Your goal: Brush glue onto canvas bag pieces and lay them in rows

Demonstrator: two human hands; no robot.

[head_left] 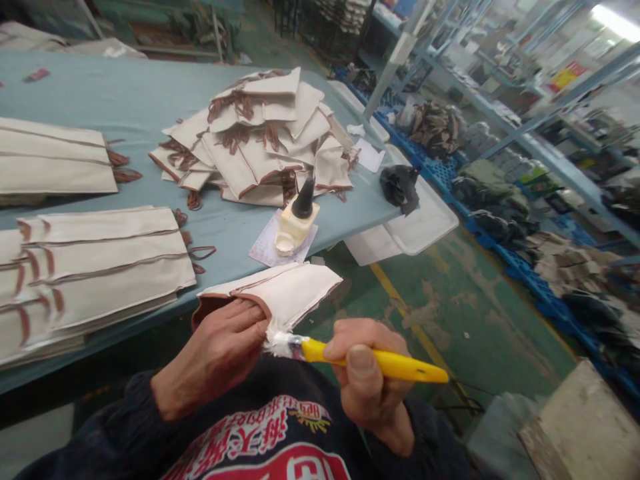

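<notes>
My left hand (220, 350) has its fingers tucked into the brown-trimmed mouth of a cream fabric bag (290, 293) and holds it up at the table's edge; the fingertips are hidden inside. Closed around the yellow handle of a paintbrush (395, 365), my right hand (370, 380) keeps the white bristles against the bag's trimmed edge. Just beyond the bag stands a cream bottle with a black cone nozzle (295, 223), resting on a small patterned card (263, 250).
A heap of cream bags with brown cords (260, 147) lies on the blue-covered table (165, 80). Neat bag stacks (115, 260) lie at the left. A black crumpled bag (400, 187) sits at the right corner, near a white tray (430, 220). Metal shelving rises at right.
</notes>
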